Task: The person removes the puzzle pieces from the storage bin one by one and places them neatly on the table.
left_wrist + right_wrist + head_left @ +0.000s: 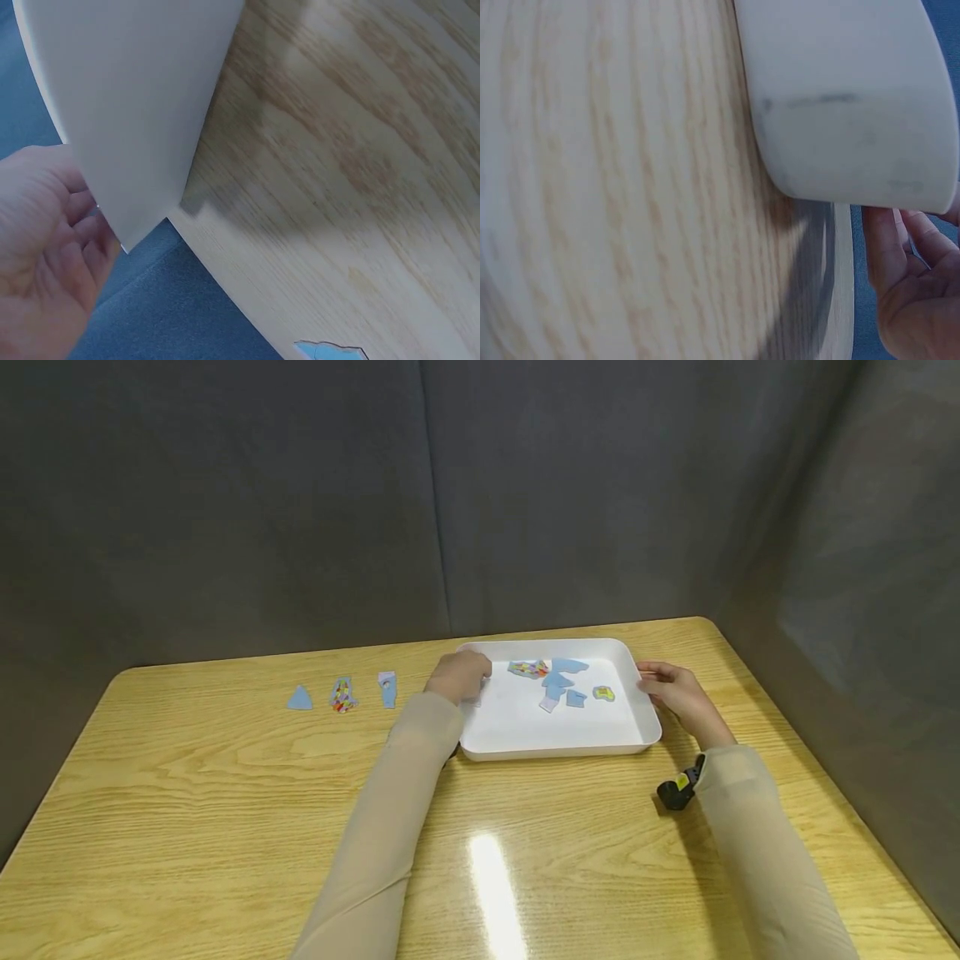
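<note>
A white tray (558,739) lies on the wooden table with several puzzle pieces in it, mostly blue. My left hand (457,677) reaches over the tray's left rim with curled fingers, at a pale puzzle piece (476,697) that shows just below it. In the left wrist view, the tray wall (127,112) hides the fingertips of that hand (49,240). At the opposite end, my right hand (678,693) grips the tray's right wall, thumb near the rim. The right wrist view shows this hand (922,292) with its fingers partly behind the wall.
Left of the tray, a blue triangular piece (300,698), a multicoloured piece (342,695) and a blue-and-white piece (387,689) lie in a row on the table (225,810). Inside the tray is a yellow piece (603,693). Dark grey partitions (300,510) stand behind and beside the table.
</note>
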Tool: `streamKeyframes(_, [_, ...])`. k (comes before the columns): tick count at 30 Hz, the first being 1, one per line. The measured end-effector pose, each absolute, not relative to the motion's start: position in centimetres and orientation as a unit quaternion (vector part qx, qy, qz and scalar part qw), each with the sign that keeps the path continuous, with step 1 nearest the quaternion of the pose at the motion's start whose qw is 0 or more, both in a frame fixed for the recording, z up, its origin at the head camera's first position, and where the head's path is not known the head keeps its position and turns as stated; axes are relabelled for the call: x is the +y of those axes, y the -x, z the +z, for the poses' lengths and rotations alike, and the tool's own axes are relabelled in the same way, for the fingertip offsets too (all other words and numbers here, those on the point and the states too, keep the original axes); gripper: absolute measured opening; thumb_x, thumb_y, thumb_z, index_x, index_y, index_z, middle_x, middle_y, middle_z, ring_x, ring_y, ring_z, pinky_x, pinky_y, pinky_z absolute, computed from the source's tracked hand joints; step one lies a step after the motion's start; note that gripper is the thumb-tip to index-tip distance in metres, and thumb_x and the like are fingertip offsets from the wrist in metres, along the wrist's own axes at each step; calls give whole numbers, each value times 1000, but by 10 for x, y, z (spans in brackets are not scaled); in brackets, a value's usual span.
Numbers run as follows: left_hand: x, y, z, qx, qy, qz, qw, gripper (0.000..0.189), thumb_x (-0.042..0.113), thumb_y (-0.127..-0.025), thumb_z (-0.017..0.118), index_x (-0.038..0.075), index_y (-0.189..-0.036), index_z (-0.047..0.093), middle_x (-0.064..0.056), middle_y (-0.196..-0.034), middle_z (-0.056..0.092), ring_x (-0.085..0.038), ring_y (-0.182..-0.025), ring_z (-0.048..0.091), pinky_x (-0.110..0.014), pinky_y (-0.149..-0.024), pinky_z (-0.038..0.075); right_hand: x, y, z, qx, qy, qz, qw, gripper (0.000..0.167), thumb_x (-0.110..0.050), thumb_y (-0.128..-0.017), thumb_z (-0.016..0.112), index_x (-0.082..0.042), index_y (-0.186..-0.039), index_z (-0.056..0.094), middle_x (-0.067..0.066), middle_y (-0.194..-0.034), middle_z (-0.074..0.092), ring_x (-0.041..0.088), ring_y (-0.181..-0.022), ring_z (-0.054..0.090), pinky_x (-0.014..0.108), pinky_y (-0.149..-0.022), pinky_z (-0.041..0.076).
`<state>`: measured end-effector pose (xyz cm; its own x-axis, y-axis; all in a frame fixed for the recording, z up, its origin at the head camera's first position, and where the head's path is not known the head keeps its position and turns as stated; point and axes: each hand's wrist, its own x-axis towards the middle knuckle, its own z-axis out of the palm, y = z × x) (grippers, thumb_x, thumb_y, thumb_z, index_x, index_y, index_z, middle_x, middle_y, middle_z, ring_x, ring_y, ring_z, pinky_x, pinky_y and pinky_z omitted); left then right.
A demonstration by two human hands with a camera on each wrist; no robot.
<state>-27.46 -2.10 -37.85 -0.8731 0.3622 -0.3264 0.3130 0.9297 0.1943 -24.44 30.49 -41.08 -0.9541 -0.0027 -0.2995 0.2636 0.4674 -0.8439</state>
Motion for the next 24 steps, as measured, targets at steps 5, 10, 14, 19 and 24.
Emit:
streamKeyframes(5, [-16, 273, -382, 956, -195, 81, 202, 39, 8, -88, 66, 16, -126, 61, -2, -123, 61, -18, -103, 50, -35, -100, 45, 307, 245, -410, 842, -78, -518, 131, 53, -16, -98, 48, 2, -146, 32, 20, -140, 40, -2, -93, 48, 5, -77, 44])
streamKeyframes(10, [-9, 272, -387, 955, -207, 73, 199, 43, 12, -86, 69, 13, -128, 59, -6, -129, 58, -19, -110, 54, -34, -103, 46, 308, 245, -410, 843, -77, -517, 130, 54, -16, -98, 48, 2, -146, 32, 19, -138, 41, -4, -92, 48, 5, -76, 44])
streamKeyframes(14, [-6, 271, -388, 960, -186, 67, 197, 48, 14, -84, 71, 9, -129, 57, -9, -132, 57, -21, -113, 55, -34, -103, 46, 309, 245, -411, 846, -75, -512, 127, 54, -16, -98, 49, 3, -146, 32, 19, -137, 42, -4, -91, 48, 5, -76, 45])
streamKeyframes(19, [-5, 271, -387, 950, -173, 138, 220, 48, 8, -85, 70, 9, -131, 55, -9, -132, 57, -21, -114, 54, -35, -103, 46, 309, 246, -411, 847, -79, -510, 125, 53, -16, -99, 48, 2, -146, 32, 18, -135, 43, -4, -90, 48, 6, -76, 45])
streamKeyframes(24, [-5, 271, -390, 935, -184, 196, 233, 47, 6, -84, 70, 8, -129, 56, -8, -123, 60, -21, -108, 55, -34, -100, 46, 309, 246, -408, 848, -76, -510, 125, 53, -14, -99, 46, 4, -146, 31, 21, -138, 41, -5, -89, 48, 8, -76, 45])
